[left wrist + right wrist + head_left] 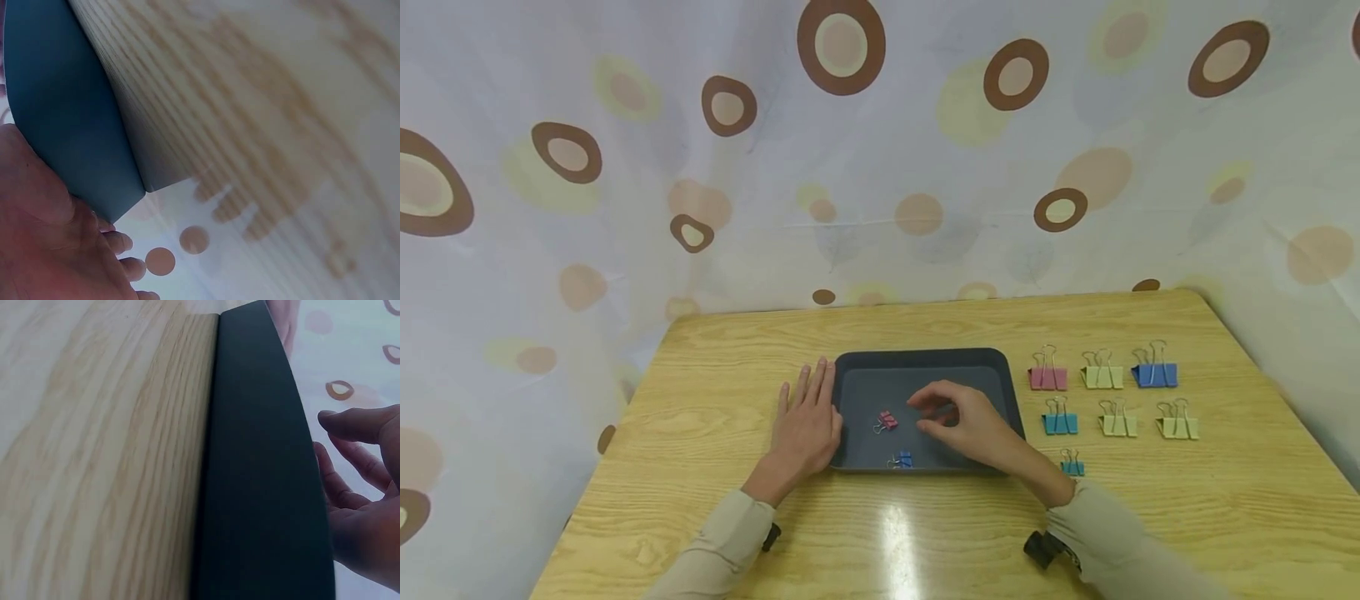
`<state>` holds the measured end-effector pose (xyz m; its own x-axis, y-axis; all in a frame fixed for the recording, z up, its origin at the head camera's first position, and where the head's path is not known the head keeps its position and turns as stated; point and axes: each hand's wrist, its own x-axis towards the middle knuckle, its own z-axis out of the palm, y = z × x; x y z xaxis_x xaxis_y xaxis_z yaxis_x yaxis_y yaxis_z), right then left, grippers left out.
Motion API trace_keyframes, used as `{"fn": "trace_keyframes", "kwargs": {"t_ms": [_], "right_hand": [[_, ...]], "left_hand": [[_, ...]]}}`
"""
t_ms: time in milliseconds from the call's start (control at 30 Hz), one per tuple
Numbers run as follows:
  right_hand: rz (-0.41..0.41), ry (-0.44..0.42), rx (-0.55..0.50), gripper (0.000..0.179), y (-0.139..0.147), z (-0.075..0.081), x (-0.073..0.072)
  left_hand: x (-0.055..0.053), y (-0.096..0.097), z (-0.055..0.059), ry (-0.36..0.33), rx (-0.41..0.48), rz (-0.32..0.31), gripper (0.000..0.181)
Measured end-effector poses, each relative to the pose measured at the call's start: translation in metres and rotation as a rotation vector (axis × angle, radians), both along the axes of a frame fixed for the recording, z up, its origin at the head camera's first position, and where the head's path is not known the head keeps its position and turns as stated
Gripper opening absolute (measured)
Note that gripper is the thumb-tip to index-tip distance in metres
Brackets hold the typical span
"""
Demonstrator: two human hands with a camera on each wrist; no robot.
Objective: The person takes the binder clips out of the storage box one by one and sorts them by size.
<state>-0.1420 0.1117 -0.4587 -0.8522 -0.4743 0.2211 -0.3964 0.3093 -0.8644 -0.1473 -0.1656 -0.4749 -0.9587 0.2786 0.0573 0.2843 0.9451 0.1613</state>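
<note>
A dark grey tray (925,360) lies on the wooden table with two small binder clips in it. The pink clip (888,419) is left of the tray's middle, and the blue clip (906,458) lies by its near edge. My left hand (805,433) lies along the tray's left side, fingers straight and pointing away from me, thumb side against the rim. Over the right half of the tray hovers my right hand (966,423), to the right of the pink clip. Its fingers are bent loosely, with a gap to the thumb; in the right wrist view nothing shows between the fingertips (326,419).
Right of the tray, binder clips stand in rows: a large pink one (1048,378), a pale yellow one (1103,377) and a blue one (1156,374) at the back. Teal clip (1061,423) and two yellow ones come nearer, then a small teal clip (1072,467). A patterned curtain (880,167) hangs behind.
</note>
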Motion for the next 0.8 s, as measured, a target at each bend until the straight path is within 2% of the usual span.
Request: {"fn": "trace_keyframes", "kwargs": {"t_ms": [167,433,567,800], "right_hand": [[0.013,0.021,0.042,0.028,-0.015,-0.005,-0.007],[0.004,0.022,0.134,0.028,-0.034,-0.014,-0.018],[0.003,0.050,0.175,0.027,-0.041,-0.017,-0.023],[0.037,0.085,0.192,0.025,-0.046,-0.021,-0.028]], "left_hand": [[0.000,-0.001,0.000,0.010,0.001,0.002,0.063],[0.000,-0.001,-0.001,-0.013,-0.008,0.008,0.063],[0.000,-0.001,0.001,-0.017,-0.014,0.010,0.064],[0.000,0.000,0.002,-0.030,-0.009,0.006,0.063]]}}
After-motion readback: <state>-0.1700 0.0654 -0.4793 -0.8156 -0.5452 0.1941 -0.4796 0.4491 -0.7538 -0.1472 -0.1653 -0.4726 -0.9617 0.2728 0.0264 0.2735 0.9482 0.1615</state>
